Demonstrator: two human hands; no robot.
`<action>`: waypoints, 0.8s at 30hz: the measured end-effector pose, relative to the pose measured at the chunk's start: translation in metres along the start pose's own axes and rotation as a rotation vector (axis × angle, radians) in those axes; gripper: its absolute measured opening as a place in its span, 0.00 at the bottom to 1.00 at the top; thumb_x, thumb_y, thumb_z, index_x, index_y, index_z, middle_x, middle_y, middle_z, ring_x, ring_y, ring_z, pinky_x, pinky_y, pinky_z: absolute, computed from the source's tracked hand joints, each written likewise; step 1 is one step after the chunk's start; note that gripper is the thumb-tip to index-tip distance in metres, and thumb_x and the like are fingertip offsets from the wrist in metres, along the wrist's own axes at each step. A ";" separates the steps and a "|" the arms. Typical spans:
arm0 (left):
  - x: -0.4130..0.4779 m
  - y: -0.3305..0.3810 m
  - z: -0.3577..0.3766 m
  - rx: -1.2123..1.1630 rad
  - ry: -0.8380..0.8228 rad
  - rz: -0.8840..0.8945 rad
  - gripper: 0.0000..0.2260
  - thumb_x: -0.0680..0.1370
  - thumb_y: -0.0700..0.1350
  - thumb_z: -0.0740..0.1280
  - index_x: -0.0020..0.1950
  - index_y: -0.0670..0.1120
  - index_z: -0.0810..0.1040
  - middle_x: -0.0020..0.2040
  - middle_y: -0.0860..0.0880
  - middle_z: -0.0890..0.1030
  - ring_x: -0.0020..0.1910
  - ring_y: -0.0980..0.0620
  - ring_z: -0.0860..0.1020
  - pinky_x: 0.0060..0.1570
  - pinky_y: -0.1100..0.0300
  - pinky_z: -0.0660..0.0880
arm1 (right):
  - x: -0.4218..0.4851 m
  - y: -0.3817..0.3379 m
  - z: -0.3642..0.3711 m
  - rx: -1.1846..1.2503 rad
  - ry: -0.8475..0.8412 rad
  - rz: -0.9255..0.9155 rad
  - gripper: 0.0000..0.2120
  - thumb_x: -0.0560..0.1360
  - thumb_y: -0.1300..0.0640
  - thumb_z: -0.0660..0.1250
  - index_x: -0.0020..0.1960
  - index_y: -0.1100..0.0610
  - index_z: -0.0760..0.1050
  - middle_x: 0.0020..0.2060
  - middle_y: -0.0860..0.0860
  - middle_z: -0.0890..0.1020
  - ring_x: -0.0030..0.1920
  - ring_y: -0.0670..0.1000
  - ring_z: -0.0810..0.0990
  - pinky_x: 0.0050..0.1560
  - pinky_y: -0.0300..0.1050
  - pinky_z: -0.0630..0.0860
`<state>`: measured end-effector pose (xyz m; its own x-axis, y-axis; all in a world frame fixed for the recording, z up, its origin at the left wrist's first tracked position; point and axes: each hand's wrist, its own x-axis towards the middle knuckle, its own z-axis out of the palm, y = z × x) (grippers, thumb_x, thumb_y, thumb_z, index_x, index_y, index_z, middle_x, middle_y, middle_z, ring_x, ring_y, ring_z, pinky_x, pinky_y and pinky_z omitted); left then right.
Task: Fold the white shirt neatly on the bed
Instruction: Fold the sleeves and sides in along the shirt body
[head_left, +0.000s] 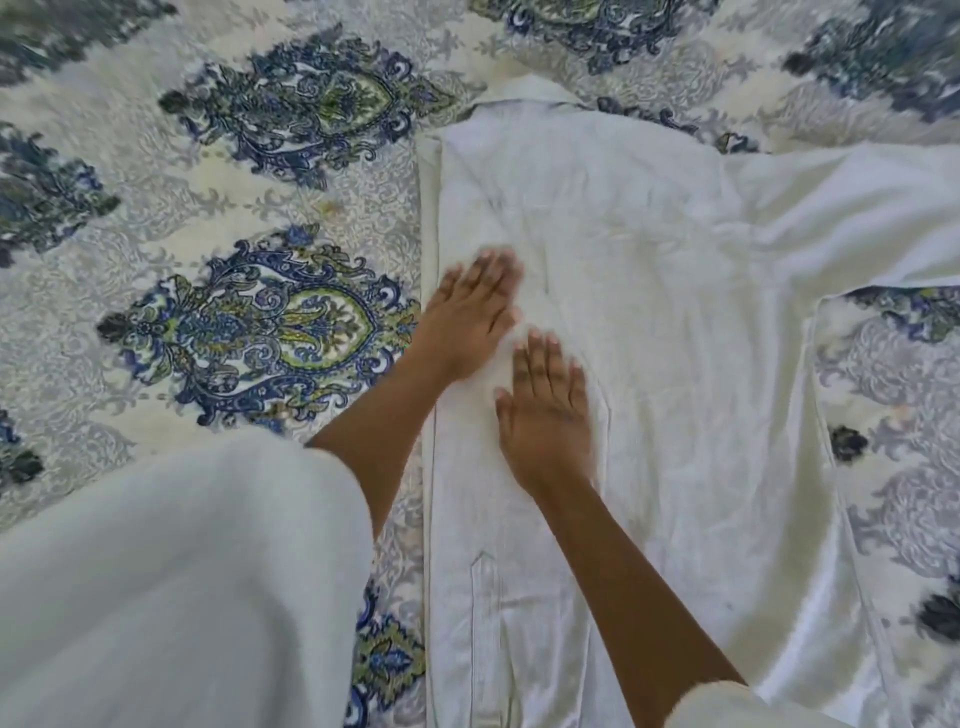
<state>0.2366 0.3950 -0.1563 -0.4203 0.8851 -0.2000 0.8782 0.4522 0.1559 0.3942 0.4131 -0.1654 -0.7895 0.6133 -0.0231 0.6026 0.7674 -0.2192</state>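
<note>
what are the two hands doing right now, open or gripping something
left hand: open, fingers flat on the white shirt
right hand: open, flat on the same shirt, holding nothing

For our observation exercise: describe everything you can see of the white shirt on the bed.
The white shirt looks like thin, slightly creased woven cloth. It lies flat on the patterned bedspread, collar at the far end. The side at image left is folded inward to a straight edge, with the folded sleeve lying along it; the other sleeve spreads out to the right. The left hand and right hand rest flat on it.
</note>
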 end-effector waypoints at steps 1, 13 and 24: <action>0.011 -0.010 0.002 0.004 -0.011 -0.059 0.25 0.82 0.55 0.44 0.77 0.50 0.41 0.78 0.50 0.41 0.76 0.51 0.40 0.72 0.54 0.36 | 0.000 0.006 0.005 -0.002 -0.014 0.026 0.28 0.79 0.48 0.49 0.74 0.61 0.58 0.74 0.57 0.59 0.75 0.54 0.56 0.74 0.52 0.49; -0.102 0.046 0.028 0.075 -0.008 0.109 0.27 0.80 0.54 0.44 0.75 0.42 0.58 0.75 0.42 0.61 0.74 0.44 0.61 0.71 0.48 0.58 | -0.114 0.028 -0.004 -0.050 -0.075 -0.009 0.28 0.77 0.47 0.53 0.72 0.62 0.61 0.73 0.59 0.63 0.73 0.56 0.61 0.71 0.59 0.54; -0.170 0.138 0.043 -0.019 -0.012 0.279 0.24 0.81 0.52 0.44 0.72 0.39 0.60 0.72 0.41 0.67 0.71 0.43 0.66 0.68 0.51 0.56 | -0.227 0.137 -0.046 0.102 0.001 0.486 0.23 0.78 0.53 0.51 0.71 0.60 0.65 0.70 0.56 0.67 0.71 0.55 0.63 0.69 0.50 0.55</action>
<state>0.4393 0.3027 -0.1425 -0.1605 0.9743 -0.1581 0.9551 0.1937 0.2243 0.6613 0.3880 -0.1449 -0.4201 0.8958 -0.1452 0.8862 0.3706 -0.2779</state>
